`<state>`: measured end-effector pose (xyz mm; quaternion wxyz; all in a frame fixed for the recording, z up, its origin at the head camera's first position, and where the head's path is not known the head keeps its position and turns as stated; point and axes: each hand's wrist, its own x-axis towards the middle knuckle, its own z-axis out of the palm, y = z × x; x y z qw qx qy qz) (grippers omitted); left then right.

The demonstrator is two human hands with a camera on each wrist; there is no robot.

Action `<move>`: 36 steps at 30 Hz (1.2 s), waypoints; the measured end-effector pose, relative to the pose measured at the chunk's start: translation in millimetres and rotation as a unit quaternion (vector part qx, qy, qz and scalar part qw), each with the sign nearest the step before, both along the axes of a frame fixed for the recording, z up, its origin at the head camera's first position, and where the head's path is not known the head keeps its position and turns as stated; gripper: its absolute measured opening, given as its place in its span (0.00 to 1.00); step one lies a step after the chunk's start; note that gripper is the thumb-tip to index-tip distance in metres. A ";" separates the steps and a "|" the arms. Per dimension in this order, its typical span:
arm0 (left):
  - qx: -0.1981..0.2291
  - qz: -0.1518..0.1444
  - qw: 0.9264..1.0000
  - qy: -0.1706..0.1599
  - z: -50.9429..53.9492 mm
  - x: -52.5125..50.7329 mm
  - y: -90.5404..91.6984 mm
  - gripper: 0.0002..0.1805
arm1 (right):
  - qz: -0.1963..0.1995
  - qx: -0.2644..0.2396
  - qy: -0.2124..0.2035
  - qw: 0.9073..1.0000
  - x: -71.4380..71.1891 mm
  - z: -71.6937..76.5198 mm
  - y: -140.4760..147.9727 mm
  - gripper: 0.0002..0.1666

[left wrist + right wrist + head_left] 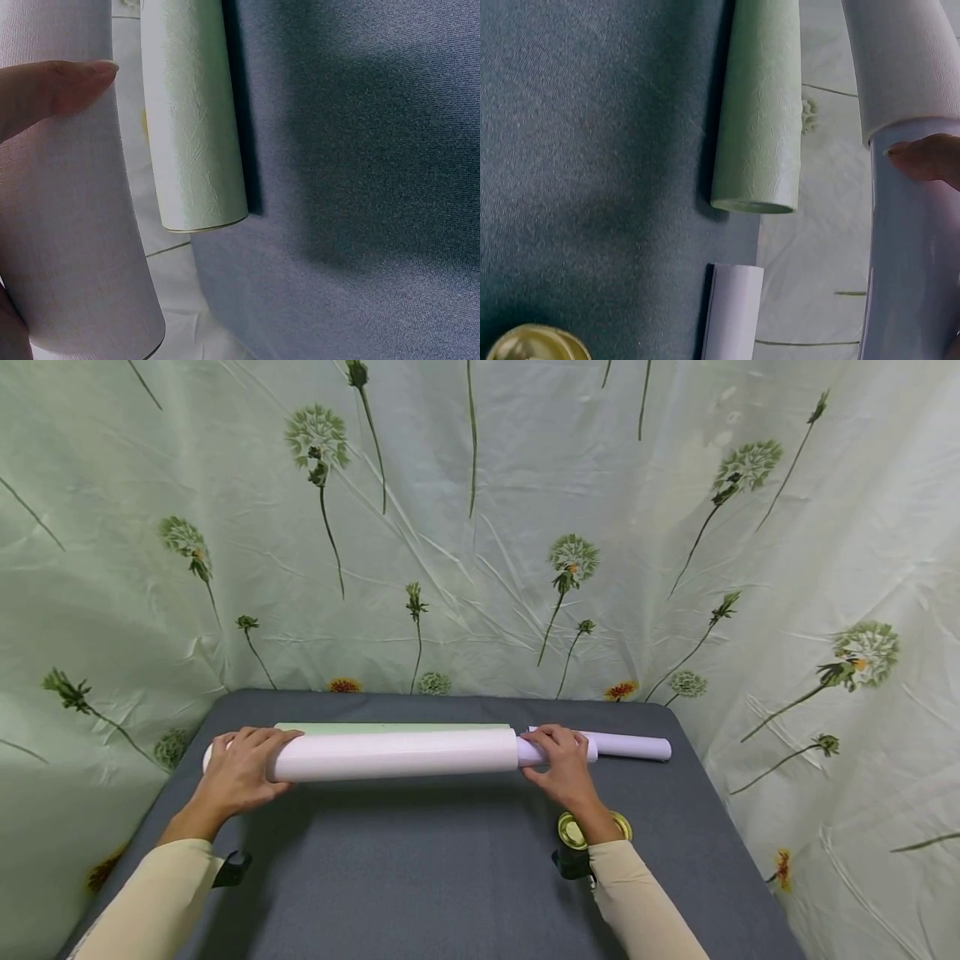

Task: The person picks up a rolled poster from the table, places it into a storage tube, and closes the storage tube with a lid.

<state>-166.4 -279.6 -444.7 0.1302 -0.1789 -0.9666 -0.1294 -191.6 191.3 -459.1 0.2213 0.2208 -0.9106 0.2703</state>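
Note:
Both hands hold a long white roll level above the table. My left hand grips it near its left end, thumb below and fingers over the top; in the left wrist view the thumb lies on its textured surface. A narrower, smooth lilac-white roll projects from the right end, and my right hand grips it there, thumb tip near the wider roll's edge. Behind and below lies a pale green roll on the table, partly hidden in the head view.
Another thin white roll lies at the table's back right. Two gold-topped cans stand by my right forearm, partly covered by it. A black object sits beside my left sleeve. A flower-printed curtain hangs behind the grey table.

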 end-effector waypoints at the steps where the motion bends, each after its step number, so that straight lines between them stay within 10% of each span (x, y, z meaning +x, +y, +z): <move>1: 0.001 -0.001 1.000 0.001 0.1 0.1 0.1 0.38 | 0.001 0.000 -0.002 1.000 0.2 0.3 -1.3 0.31; 27: 0.010 -0.007 1.000 0.004 -3.6 -0.6 0.2 0.37 | 0.055 0.028 0.017 0.998 5.9 8.6 2.2 0.37; 32: 0.010 -0.004 1.000 -0.003 -3.1 -0.5 0.6 0.37 | 0.051 -0.002 0.046 0.998 6.0 17.6 18.9 0.37; 36: 0.012 -0.007 1.000 -0.003 -3.7 -1.8 1.1 0.37 | 0.050 -0.053 -0.007 0.997 4.9 22.5 41.7 0.33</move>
